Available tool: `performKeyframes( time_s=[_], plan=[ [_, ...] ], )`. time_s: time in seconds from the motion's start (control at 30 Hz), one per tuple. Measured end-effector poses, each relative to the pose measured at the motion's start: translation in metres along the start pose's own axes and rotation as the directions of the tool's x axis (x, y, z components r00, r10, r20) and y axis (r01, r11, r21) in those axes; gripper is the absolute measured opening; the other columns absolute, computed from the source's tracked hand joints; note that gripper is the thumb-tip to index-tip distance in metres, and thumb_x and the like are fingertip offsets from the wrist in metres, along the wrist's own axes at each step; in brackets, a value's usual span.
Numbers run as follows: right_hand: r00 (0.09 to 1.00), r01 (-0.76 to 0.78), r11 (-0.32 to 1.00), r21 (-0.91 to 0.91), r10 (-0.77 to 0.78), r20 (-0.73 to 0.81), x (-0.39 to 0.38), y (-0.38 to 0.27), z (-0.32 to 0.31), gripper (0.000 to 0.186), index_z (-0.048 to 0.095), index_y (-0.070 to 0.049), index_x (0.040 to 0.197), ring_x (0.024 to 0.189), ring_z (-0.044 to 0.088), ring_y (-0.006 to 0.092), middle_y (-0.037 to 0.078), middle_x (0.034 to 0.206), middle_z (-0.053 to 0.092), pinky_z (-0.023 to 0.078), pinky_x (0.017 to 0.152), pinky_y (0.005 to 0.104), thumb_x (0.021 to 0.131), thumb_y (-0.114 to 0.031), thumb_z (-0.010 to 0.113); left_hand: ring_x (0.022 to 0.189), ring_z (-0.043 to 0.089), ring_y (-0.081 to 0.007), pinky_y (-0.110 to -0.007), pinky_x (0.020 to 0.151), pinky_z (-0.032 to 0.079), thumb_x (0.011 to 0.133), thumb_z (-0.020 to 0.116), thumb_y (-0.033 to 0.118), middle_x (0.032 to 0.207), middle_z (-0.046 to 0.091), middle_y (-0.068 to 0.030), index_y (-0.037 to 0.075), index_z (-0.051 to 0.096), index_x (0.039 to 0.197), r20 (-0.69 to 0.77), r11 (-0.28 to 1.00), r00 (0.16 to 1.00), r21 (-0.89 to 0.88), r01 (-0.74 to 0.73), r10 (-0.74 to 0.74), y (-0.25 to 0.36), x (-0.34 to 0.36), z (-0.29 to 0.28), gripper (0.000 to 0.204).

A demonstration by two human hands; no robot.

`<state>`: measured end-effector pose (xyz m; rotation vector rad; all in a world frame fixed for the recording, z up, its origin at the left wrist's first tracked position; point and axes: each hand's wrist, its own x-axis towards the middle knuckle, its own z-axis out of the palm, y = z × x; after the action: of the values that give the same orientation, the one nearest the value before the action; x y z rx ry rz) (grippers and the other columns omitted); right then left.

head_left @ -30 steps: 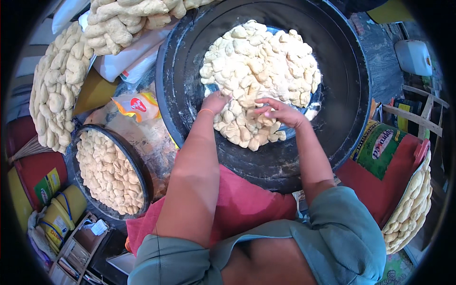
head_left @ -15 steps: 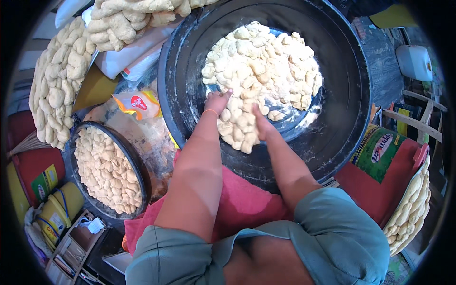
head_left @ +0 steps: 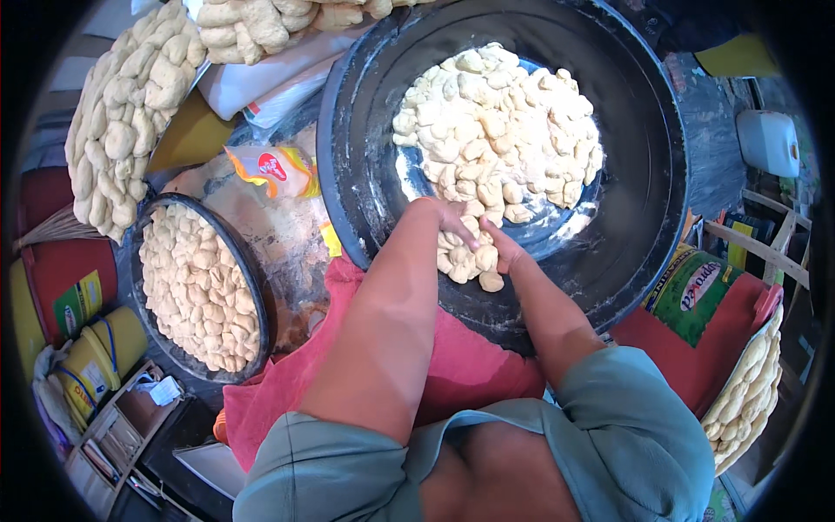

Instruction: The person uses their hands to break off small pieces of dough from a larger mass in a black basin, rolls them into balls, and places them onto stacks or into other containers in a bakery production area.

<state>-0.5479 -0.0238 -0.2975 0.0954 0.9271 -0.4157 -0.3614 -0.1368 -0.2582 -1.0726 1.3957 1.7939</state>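
Observation:
A wide black basin fills the upper middle of the head view, with a large heap of pale, floury dough pieces in its centre. At the near side, my left hand and my right hand curl around a smaller cluster of dough pieces. My left hand lies over the cluster's upper left, my right hand along its right side, and their fingertips are partly hidden among the pieces. A bare, flour-streaked patch of the basin's bottom shows between the heap and its wall.
At left stand a dark round tub full of dough pieces and trays of lumpy dough. A plastic packet lies beside the basin. A pink cloth is below it; red containers and a white jug are at right.
Both hands have moved down toward me and closer together, drawing the small cluster away from the main heap toward the near wall. The fingers of my right hand, earlier spread, now curl in.

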Motion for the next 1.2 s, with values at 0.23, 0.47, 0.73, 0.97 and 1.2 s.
performKeyframes(
  time_s=[0.23,0.47,0.73,0.97,1.2],
  plan=[
    [0.993,0.114,0.964,0.242,-0.115,-0.010,0.007,0.027,0.042,0.056,0.048,-0.009,0.128,0.108,0.058,0.0300,0.013,0.120,0.059,0.047,0.094,0.0476,0.087,-0.045,0.059,0.135,0.031,-0.0292,-0.040,0.109,0.031,0.051,0.082,0.052,0.148,0.028,-0.0162,0.011,0.021,0.147,-0.125,0.995,0.990,0.078,-0.061,0.070,-0.013,-0.050,-0.003,0.121],
    [0.914,0.359,0.916,0.180,-0.385,0.131,-0.035,-0.009,0.072,0.057,0.045,-0.009,0.133,0.114,0.053,0.0301,0.012,0.126,0.055,0.043,0.099,0.0460,0.092,-0.048,0.047,0.122,0.049,-0.0296,-0.038,0.100,0.040,0.053,0.080,0.046,0.136,0.048,-0.0152,0.010,0.042,0.138,-0.383,0.954,0.874,0.129,-0.271,0.300,0.024,-0.085,-0.009,0.100],
    [0.775,0.551,0.835,-0.012,-0.506,0.379,-0.127,-0.061,0.209,0.057,0.043,-0.005,0.132,0.113,0.054,0.0308,0.016,0.125,0.054,0.045,0.095,0.0458,0.093,-0.047,0.041,0.093,0.065,-0.0284,-0.037,0.084,0.051,0.054,0.074,0.049,0.104,0.067,-0.0143,0.010,0.070,0.102,-0.785,0.856,0.395,0.312,-0.412,0.476,0.072,-0.251,0.015,0.062],
    [0.669,0.597,0.784,-0.170,-0.369,0.645,-0.099,-0.007,0.394,0.050,0.050,0.000,0.123,0.103,0.061,0.0318,0.019,0.112,0.061,0.051,0.087,0.0469,0.090,-0.037,0.047,0.089,0.064,-0.0194,-0.032,0.080,0.051,0.064,0.075,0.042,0.103,0.066,-0.0083,0.007,0.065,0.109,-0.955,0.888,0.106,0.213,-0.407,0.277,-0.033,-0.426,0.058,0.058],
    [0.808,0.306,0.906,-0.292,-0.084,0.584,0.026,0.120,0.569,0.042,0.053,-0.002,0.115,0.095,0.063,0.0309,0.016,0.106,0.062,0.052,0.086,0.0482,0.090,-0.035,0.054,0.091,0.061,-0.0158,-0.029,0.079,0.050,0.080,0.067,0.032,0.107,0.062,-0.0091,0.001,0.056,0.118,-0.985,0.664,-0.154,0.060,-0.745,-0.083,-0.244,-0.494,0.102,0.051]
  ],
)
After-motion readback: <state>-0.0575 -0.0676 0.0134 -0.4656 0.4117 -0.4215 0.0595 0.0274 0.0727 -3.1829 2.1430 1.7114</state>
